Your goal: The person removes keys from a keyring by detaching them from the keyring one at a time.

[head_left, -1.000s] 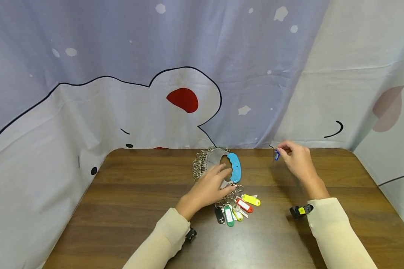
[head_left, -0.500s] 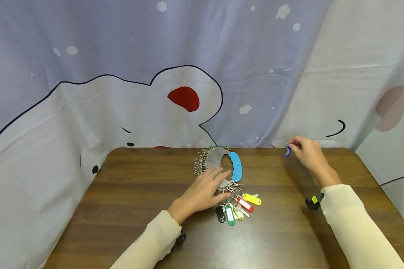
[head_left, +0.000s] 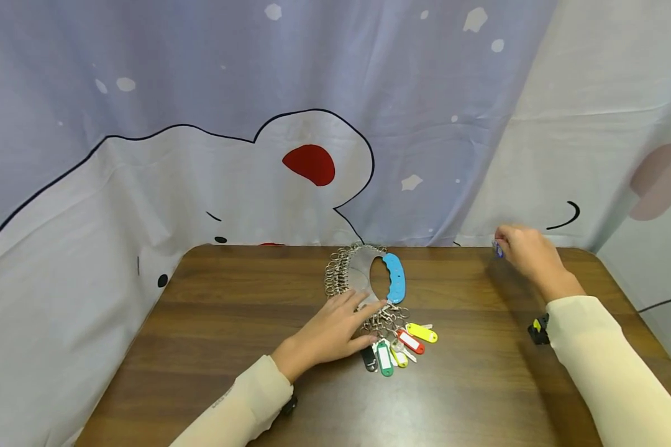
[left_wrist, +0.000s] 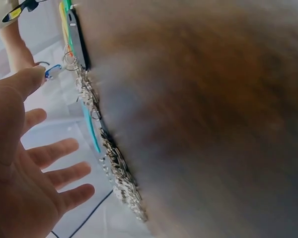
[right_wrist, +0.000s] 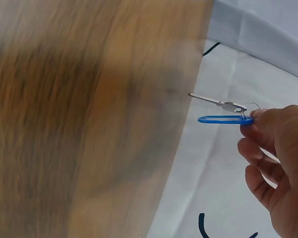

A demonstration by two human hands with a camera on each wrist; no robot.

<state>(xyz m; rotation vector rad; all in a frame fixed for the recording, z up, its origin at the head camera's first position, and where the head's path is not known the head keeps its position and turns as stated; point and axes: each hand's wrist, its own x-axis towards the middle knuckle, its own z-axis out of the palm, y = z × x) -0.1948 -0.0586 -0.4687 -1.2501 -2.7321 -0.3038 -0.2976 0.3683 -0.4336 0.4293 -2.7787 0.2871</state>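
Note:
At the back right, my right hand (head_left: 531, 256) pinches the ring of a key (right_wrist: 231, 106) with a blue key tag (right_wrist: 244, 120); in the right wrist view both point away from the fingertips. My left hand (head_left: 330, 332) is spread, palm down, over the lower part of a grey metal key-holder plate (head_left: 360, 266) with a blue grip (head_left: 396, 279). Its fingers are straight and overlap the plate's bottom edge. Many small metal clips (head_left: 333, 274) line the plate's left side. Below hang keys with a yellow tag (head_left: 422, 333), a red tag (head_left: 410, 341), a green tag (head_left: 385, 360) and a black fob (head_left: 368, 359).
Everything lies on a brown wooden table (head_left: 218, 347) with rounded back corners. A printed curtain (head_left: 201, 186) hangs right behind its far edge. Each wrist carries a small black camera, the right one (head_left: 538, 330) showing below the sleeve.
My right hand has moved right, away from the key holder, carrying the blue-tagged key. My left hand has drawn back slightly left and down. The key holder stays in place.

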